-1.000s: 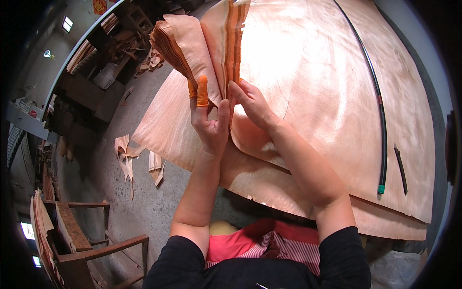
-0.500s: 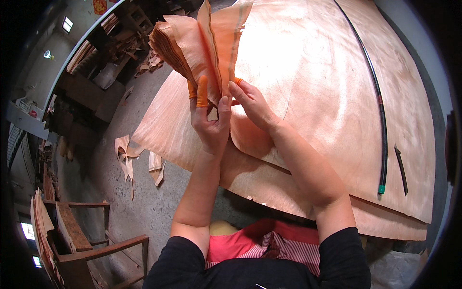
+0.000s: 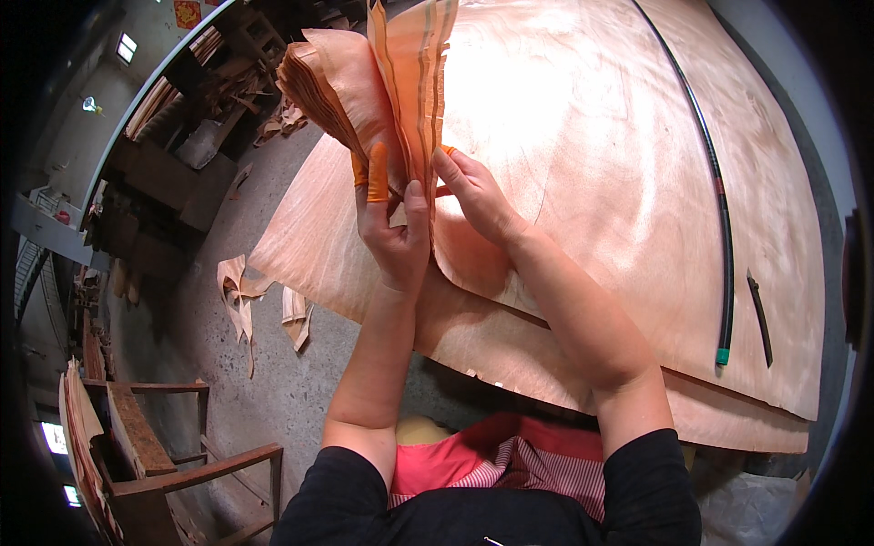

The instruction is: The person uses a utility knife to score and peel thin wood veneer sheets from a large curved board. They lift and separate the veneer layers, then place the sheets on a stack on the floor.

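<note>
Wooden frames (image 3: pixel 155 446): at the far left, low down, rough timber frames are seen standing on a concrete floor (image 3: pixel 300 382).
Scraps (image 3: pixel 241 296): torn veneer offcuts are seen lying on the floor, just off the near left edge of the big stack.
Veneer bundle (image 3: pixel 355 86): a fan of thin, narrow, orange-brown veneer strips is held upright above the stack, its loose ends spreading up and leftward.
Left hand (image 3: pixel 393 232): it is raised with the fingers closed round the foot of the bundle; orange finger cots are worn on at least two fingertips (image 3: pixel 377 173), which are pressed flat against the nearest strip.
Single strip (image 3: pixel 421 68): one striped strip is stood apart at the right face of the bundle, seemingly being peeled away from the rest.
Right hand (image 3: pixel 478 196): the lower edge of that strip is pinched between thumb and fingertips, the fingers being nearly closed; an orange cot is glimpsed on one fingertip.
Veneer stack (image 3: pixel 619 182): large pale sheets are laid flat in a pile that fills the middle and right of the view.
Hose (image 3: pixel 719 209): a dark hose with a green end is laid in a curve across the right of the top sheet.
Dark tool (image 3: pixel 760 318): a slim dark object is seen resting beside the hose end; its kind cannot be told.
Progress: judged as early or midway, since one strip is only being separated, the bundle is thick, and no strip is seen laid on the top sheet.
</note>
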The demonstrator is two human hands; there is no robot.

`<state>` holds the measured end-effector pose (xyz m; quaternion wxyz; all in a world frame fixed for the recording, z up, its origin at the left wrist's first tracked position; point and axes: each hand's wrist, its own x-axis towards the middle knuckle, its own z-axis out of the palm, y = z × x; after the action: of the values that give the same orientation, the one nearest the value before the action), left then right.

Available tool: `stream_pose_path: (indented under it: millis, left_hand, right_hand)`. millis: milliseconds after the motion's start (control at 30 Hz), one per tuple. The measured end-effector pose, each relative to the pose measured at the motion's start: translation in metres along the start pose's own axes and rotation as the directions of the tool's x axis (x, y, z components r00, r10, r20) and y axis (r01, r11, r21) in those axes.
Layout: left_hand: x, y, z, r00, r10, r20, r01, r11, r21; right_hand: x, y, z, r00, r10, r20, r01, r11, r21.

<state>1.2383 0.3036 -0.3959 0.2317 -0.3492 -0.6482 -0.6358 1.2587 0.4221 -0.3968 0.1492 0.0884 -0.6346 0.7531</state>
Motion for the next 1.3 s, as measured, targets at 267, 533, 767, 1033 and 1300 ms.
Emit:
stream_pose_path:
  millis: [267,533,767,1033,1300]
  left_hand:
    - [-0.011,-0.008,-0.005,0.985,-0.159,-0.058,0.161,0.987,0.019]
    - [0.002,-0.005,-0.006,0.997,0.052,-0.054,-0.044,0.99,0.132]
    - [0.0,-0.005,-0.005,0.996,0.057,-0.063,-0.048,0.99,0.134]
    - [-0.001,-0.004,-0.003,0.997,0.061,-0.056,-0.053,0.989,0.136]
    - [0.002,-0.006,-0.007,0.993,0.122,0.001,-0.12,0.981,0.155]
  right_hand:
    - [-0.001,0.004,0.005,0.999,0.029,-0.026,-0.029,1.0,0.0]
    - [0.002,0.002,0.004,0.999,0.033,-0.027,-0.032,0.999,0.027]
    - [-0.003,-0.005,0.008,0.998,0.041,-0.048,-0.04,0.999,0.012]
    - [-0.004,-0.008,0.006,0.998,0.054,-0.034,-0.054,0.999,0.004]
    - [-0.001,-0.006,0.008,0.998,0.048,-0.038,-0.048,0.999,0.01]
